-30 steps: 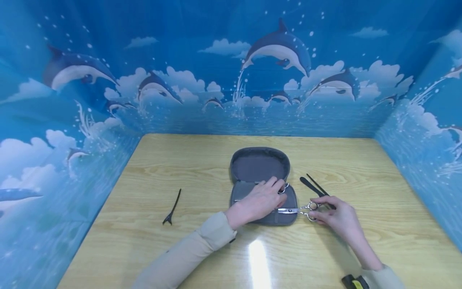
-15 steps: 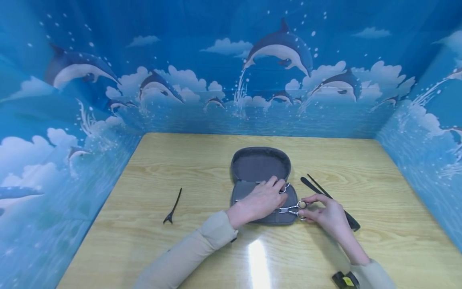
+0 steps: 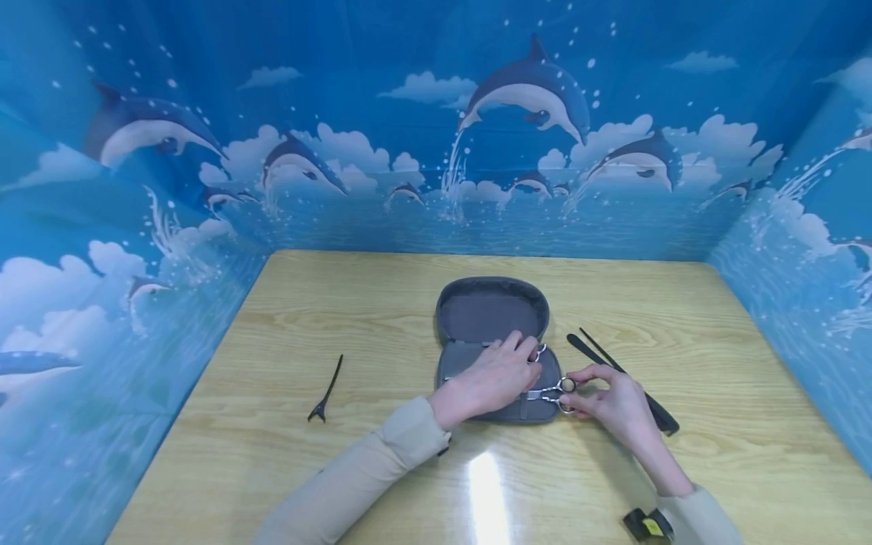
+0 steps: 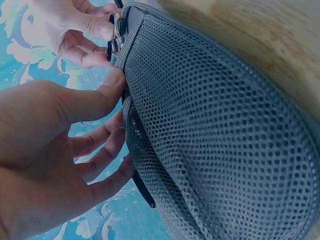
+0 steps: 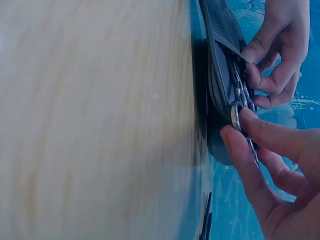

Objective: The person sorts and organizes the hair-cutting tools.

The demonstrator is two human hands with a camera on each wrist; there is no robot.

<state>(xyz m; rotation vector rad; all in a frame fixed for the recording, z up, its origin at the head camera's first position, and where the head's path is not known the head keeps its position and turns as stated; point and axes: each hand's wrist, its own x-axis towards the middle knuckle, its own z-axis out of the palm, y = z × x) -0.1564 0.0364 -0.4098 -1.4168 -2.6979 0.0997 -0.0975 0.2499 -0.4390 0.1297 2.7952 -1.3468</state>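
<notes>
A: why's the right hand (image 3: 616,405) pinching the scissors (image 3: 538,395) by the rings?
B: probably steers the blades better; they point at the left hand (image 3: 493,375), which pinches the mesh pocket (image 4: 215,110) edge, likely lifting it for them; open case (image 3: 490,312) sits under that hand; black clip (image 3: 320,409) well off its left

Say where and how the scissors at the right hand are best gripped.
Probably grip the scissors by the finger rings, from the person's right: they sit at the right edge of the gray case, while the blades point left toward the mesh pocket, whose edge the left hand holds. The right hand pinches the rings.
</notes>
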